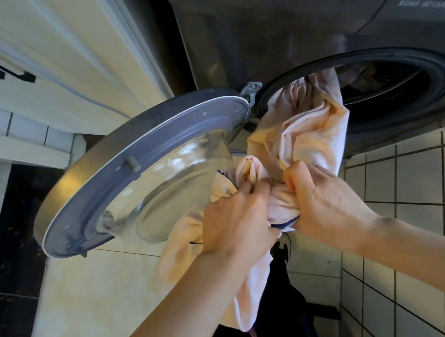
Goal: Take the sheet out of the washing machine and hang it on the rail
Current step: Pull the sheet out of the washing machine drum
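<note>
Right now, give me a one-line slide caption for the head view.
Left hand and right hand grip the pale sheet trailing out of the washing machine, its door swung open.

Crumpled matt cloth sheet beside a glossy door.
Door, at nine o'clock: clear glass, smooth grey plastic rim.

Left forearm and right forearm bare, left hand and right hand ungloved, tendons raised across the right hand's back, dark trousers below the sheet, black shoe with a pale rim, partly hidden behind the sheet.
</note>
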A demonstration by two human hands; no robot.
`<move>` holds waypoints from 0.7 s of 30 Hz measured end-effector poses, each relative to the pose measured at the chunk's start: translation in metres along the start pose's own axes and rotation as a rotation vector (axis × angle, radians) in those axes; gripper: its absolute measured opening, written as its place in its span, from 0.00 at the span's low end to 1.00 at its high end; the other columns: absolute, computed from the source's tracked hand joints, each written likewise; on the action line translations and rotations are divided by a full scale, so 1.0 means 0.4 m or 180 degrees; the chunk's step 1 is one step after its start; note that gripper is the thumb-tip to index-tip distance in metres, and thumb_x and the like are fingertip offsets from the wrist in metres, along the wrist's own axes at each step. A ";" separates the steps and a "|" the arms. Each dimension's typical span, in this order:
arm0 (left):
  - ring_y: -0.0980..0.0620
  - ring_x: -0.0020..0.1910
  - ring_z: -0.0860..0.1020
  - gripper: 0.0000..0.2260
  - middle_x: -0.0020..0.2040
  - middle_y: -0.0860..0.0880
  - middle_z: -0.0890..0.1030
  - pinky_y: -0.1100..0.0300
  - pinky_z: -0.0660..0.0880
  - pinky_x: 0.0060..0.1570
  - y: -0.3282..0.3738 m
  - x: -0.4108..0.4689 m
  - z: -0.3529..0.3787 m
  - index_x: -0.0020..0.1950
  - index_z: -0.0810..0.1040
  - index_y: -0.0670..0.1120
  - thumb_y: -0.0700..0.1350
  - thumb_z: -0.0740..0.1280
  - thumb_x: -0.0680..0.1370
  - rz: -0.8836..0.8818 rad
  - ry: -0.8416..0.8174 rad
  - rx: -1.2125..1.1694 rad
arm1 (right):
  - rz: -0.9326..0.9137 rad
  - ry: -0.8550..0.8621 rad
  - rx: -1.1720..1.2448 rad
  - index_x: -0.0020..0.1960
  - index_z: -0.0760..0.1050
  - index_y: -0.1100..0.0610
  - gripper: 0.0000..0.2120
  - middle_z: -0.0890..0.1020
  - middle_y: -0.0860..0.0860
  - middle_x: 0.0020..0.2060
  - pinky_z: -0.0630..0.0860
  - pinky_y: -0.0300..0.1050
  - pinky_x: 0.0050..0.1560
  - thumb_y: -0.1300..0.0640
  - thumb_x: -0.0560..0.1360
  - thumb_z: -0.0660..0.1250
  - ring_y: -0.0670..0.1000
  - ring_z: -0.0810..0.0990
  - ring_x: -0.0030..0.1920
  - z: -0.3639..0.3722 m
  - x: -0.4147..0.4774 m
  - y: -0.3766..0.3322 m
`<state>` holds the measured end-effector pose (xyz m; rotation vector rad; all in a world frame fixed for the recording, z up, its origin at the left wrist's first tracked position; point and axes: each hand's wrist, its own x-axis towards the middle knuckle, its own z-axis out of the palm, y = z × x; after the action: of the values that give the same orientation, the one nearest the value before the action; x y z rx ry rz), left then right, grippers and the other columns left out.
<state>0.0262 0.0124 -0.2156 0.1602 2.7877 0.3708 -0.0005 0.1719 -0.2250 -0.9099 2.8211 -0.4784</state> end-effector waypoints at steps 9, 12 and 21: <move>0.45 0.22 0.64 0.10 0.33 0.53 0.76 0.63 0.61 0.23 -0.062 -0.032 -0.013 0.37 0.61 0.52 0.52 0.59 0.61 0.0295 0.0471 -0.0092 | -0.0620 -0.0994 0.0329 0.62 0.68 0.51 0.33 0.74 0.45 0.55 0.61 0.48 0.65 0.33 0.65 0.66 0.52 0.64 0.62 0.044 0.041 0.100; 0.44 0.21 0.64 0.10 0.31 0.53 0.75 0.63 0.61 0.22 -0.085 -0.063 -0.015 0.37 0.58 0.51 0.53 0.56 0.61 0.0292 0.0579 -0.0080 | -0.0694 -0.1409 0.0577 0.64 0.61 0.45 0.36 0.69 0.44 0.62 0.51 0.48 0.71 0.32 0.63 0.70 0.52 0.56 0.70 0.066 0.076 0.115; 0.45 0.25 0.56 0.11 0.31 0.53 0.64 0.63 0.58 0.22 -0.129 -0.111 -0.033 0.37 0.57 0.50 0.49 0.58 0.60 0.0338 0.0737 -0.0221 | -0.1515 -0.1928 -0.0414 0.73 0.48 0.48 0.52 0.56 0.44 0.71 0.49 0.61 0.73 0.31 0.60 0.71 0.57 0.46 0.75 0.206 0.173 0.139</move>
<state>0.0602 -0.0470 -0.2041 0.2655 2.9960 0.5435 -0.0678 0.1526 -0.3238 -1.4665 2.1026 -0.0387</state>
